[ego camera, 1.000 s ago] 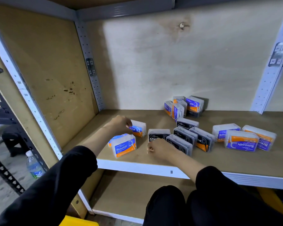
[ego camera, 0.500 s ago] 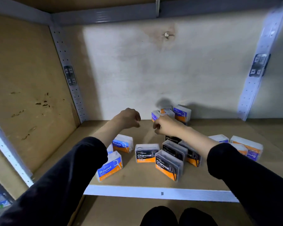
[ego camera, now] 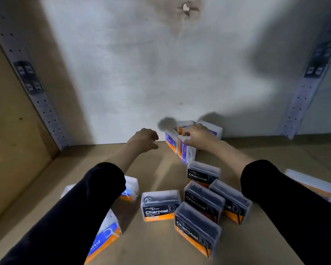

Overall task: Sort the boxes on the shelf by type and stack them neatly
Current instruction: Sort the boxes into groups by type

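The clear plastic box with a black and orange Charcoal label (ego camera: pixel 160 206) stands facing the camera in the middle of the tan wooden shelf (ego camera: pixel 157 169), and it serves as the reference point here. Four more dark Charcoal boxes (ego camera: pixel 203 200) crowd just to its right and behind it. They are turned at different angles, and some touch one another.

Well behind that Charcoal box, against the pale back wall (ego camera: pixel 122 83), stands a small cluster of clear boxes with blue and orange labels (ego camera: pixel 170 141). The right hand (ego camera: pixel 198 137) reaches into this cluster. Its fingers (ego camera: pixel 185 137) are curled over the top edge of the upright blue and orange box (ego camera: pixel 184 153) nearest the camera, grasping it.

The left hand (ego camera: pixel 144 138) hangs above the shelf, behind the Charcoal box and slightly to its left. It is close to the cluster but apart from it, with its fingers clenched on nothing.

Just left of the Charcoal box, a clear box with a blue label (ego camera: pixel 131 188) is partly hidden by the black left sleeve (ego camera: pixel 84 207). Further left and nearer the shelf's front lies a tilted blue and orange Round box (ego camera: pixel 107 236). Well to the right, a blurred clear box with an orange label (ego camera: pixel 311 185) shows beyond the right sleeve (ego camera: pixel 287 207).
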`<state>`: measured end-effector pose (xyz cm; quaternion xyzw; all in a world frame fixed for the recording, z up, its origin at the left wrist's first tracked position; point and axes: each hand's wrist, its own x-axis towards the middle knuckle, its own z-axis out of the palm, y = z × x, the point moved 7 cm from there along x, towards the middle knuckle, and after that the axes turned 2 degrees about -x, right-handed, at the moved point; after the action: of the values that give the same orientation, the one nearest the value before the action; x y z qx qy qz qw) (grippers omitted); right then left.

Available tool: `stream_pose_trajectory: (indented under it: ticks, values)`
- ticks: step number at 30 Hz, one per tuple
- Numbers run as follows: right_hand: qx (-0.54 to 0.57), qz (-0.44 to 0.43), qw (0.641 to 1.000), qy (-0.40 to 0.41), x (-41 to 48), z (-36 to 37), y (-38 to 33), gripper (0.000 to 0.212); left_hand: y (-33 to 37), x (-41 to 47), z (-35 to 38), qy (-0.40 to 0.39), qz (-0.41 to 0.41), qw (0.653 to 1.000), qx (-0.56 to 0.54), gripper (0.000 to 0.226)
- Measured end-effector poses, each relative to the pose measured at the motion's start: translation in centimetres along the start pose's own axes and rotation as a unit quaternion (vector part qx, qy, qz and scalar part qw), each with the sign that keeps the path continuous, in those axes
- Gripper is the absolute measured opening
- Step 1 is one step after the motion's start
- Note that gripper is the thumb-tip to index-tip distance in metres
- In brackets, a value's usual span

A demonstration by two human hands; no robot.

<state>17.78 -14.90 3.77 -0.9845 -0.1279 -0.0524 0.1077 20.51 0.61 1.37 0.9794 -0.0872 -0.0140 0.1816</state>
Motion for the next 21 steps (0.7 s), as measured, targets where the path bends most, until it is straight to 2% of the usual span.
stream_pose_trajectory:
  ticks: [4, 11, 14, 21]
  values:
    - [0.003, -0.001, 1.000, -0.010, 2.1, 1.1, 1.0, 0.028, 0.2, 3.4, 1.3, 0.007, 0.032, 0.999, 0.020, 0.041]
    - [0.018, -0.026, 0.999, -0.020, 3.8, 1.7, 1.6, 0.036, 3.2, 6.3, 3.4, -0.014, 0.167, 0.983, 0.074, 0.048]
    - [0.009, -0.043, 0.999, -0.026, 4.0, 1.7, 1.4, 0.038, 4.0, 6.4, 3.5, -0.006, 0.206, 0.975, 0.083, 0.044]
    - [-0.009, -0.054, 0.998, -0.045, 4.3, 2.2, 1.6, 0.038, 4.1, 7.3, 4.5, -0.012, 0.224, 0.959, 0.174, 0.050]
